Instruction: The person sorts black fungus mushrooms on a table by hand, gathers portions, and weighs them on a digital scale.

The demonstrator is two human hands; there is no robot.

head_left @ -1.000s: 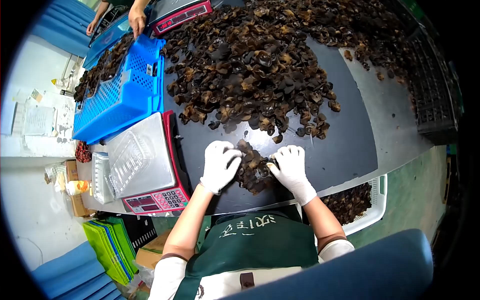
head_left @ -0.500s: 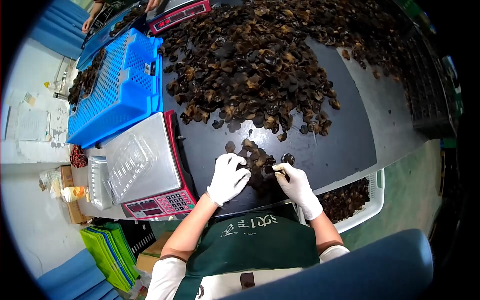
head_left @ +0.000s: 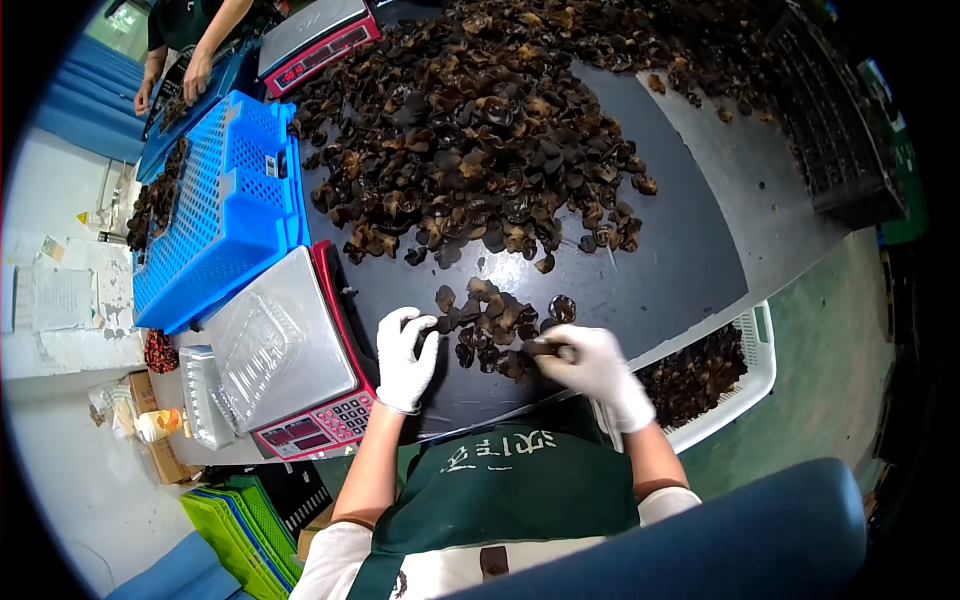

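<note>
White gloves cover both of my hands. My left hand point(head_left: 405, 358) is at the left edge of a small group of dark wood-ear-like pieces point(head_left: 490, 318), thumb and fingers apart, with nothing seen between them. At the right edge of that group, my right hand point(head_left: 590, 368) pinches a dark piece point(head_left: 552, 350); it is slightly blurred. One round glossy piece point(head_left: 562, 308) lies just above my right hand. Behind the small group spreads a large heap of the same brown-black pieces point(head_left: 480, 150) on the dark table mat point(head_left: 680, 230).
A red-framed scale point(head_left: 285, 340) bearing a clear plastic tray stands left, beside a blue crate point(head_left: 225, 210). A second scale point(head_left: 320, 50) and a co-worker's hands point(head_left: 197, 75) are at the upper left. Below the right table edge sits a white basket point(head_left: 765, 365) with dark pieces.
The small group has spread out into looser pieces. My left hand has moved left, away from it, and opened. My right hand now holds a dark piece. The co-worker's hands have shifted.
</note>
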